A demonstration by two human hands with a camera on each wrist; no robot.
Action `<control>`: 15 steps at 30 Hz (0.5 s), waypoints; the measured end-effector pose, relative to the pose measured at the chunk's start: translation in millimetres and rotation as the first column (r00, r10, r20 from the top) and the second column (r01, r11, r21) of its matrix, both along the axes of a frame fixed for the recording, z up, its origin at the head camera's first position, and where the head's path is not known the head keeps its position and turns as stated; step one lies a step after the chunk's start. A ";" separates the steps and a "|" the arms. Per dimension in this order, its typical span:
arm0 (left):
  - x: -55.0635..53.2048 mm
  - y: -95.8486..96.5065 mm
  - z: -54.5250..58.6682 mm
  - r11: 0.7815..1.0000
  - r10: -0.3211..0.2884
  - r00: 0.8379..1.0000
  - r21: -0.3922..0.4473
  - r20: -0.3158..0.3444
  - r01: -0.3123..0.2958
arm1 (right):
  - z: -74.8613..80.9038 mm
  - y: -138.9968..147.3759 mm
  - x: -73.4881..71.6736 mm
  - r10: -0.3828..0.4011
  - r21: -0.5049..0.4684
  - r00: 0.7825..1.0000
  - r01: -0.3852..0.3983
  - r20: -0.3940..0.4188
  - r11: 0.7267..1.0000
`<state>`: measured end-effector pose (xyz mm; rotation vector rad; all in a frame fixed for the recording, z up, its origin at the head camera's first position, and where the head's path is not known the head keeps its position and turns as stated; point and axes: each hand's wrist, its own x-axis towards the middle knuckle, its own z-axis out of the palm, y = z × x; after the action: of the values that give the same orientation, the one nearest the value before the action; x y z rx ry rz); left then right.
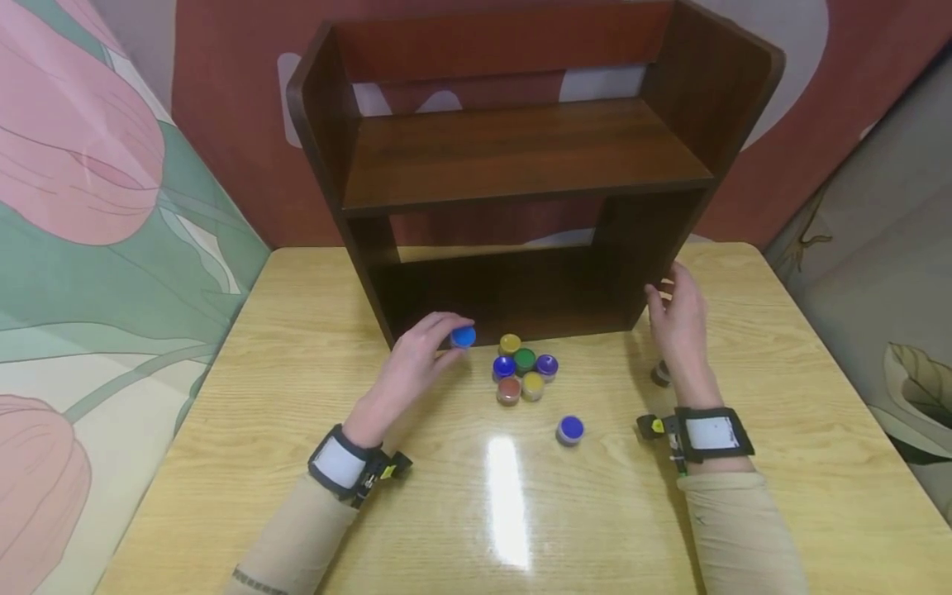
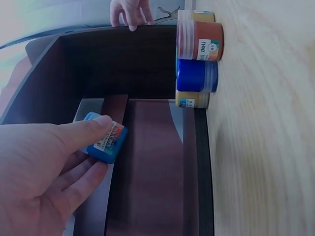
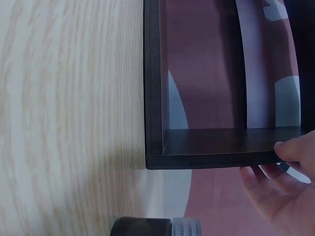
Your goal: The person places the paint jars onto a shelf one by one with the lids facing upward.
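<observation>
My left hand point(image 1: 409, 364) pinches a small blue paint jar point(image 1: 463, 336) between thumb and fingers, in front of the shelf's lower opening. In the left wrist view the held paint jar point(image 2: 109, 140) is tilted, its label showing. A dark brown wooden shelf point(image 1: 528, 153) stands on the table. At its right side panel, my right hand point(image 1: 680, 326) has the thumb on the front edge and the fingers round the outer face. Several paint jars, including a green one point(image 1: 525, 359) and a reddish-brown one point(image 1: 509, 390), stand clustered before the shelf.
A blue-lidded jar point(image 1: 570, 430) stands apart, nearer the front of the wooden table point(image 1: 245, 463). Beside my right wrist is a dark jar point(image 1: 660, 373), partly hidden. Patterned walls, one with pink flowers point(image 1: 82, 157), enclose the table.
</observation>
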<state>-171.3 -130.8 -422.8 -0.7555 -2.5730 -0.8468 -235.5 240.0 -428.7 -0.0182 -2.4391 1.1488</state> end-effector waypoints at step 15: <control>0.8 -3.3 9.0 0.991 0.040 0.999 0.127 -0.003 -0.040 | -2.2 1.8 -1.7 0.010 0.006 1.000 -0.010 -0.018 1.000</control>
<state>-170.6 -134.1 -413.8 -0.6656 -2.4925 -0.9837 -237.2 241.8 -430.9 0.0067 -2.4295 1.1408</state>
